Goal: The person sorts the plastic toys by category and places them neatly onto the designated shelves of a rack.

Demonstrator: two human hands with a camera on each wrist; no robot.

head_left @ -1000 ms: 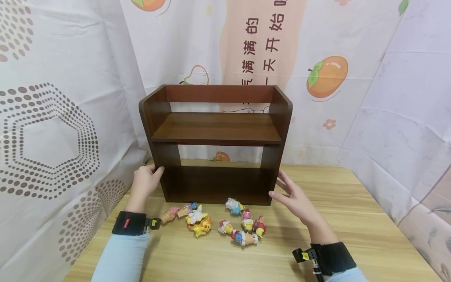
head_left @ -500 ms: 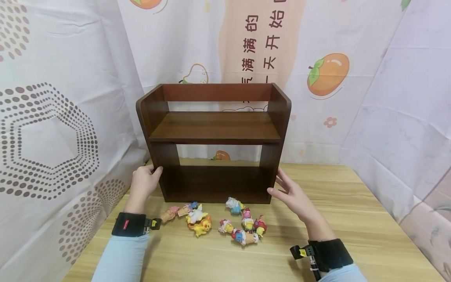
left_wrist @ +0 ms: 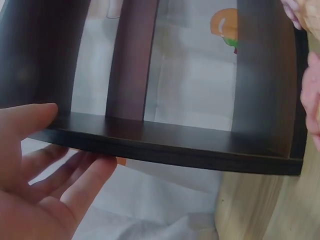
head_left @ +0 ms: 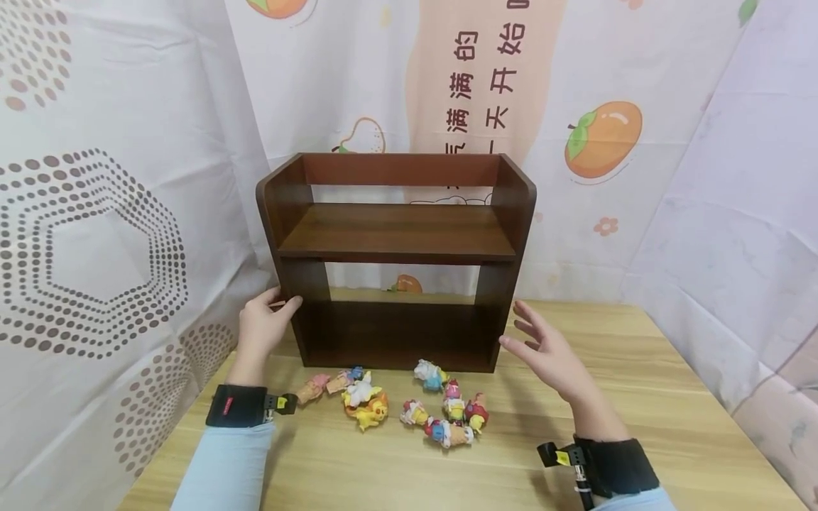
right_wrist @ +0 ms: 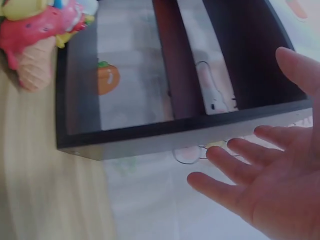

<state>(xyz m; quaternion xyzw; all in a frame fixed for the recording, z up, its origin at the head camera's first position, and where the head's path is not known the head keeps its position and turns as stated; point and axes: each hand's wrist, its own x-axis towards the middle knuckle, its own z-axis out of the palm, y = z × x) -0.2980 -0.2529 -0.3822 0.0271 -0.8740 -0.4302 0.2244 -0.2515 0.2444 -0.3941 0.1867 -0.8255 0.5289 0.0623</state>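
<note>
A dark brown two-tier wooden shelf [head_left: 396, 231] stands upright on the table. My left hand [head_left: 263, 326] is at its left side panel, thumb by the inner face and loosely extended fingers along the outer face; in the left wrist view the fingertips [left_wrist: 111, 162] reach the panel's edge. Spread and relaxed, my right hand [head_left: 552, 362] is just off the right side panel and holds nothing. In front of the shelf lie several small toy figures, among them a yellow figure [head_left: 371, 411], a pink-topped cone figure [head_left: 313, 388] and an ice-cream-cone figure [head_left: 450, 434].
The wooden table [head_left: 396, 475] extends in front of and to the right of the shelf. A printed curtain [head_left: 601, 262] hangs close behind, and a dotted white cloth [head_left: 115, 248] stands along the left side.
My right hand has come away from the shelf's right side, moving outward. The left hand's fingers have loosened at the left panel. The figures have stayed in place.
</note>
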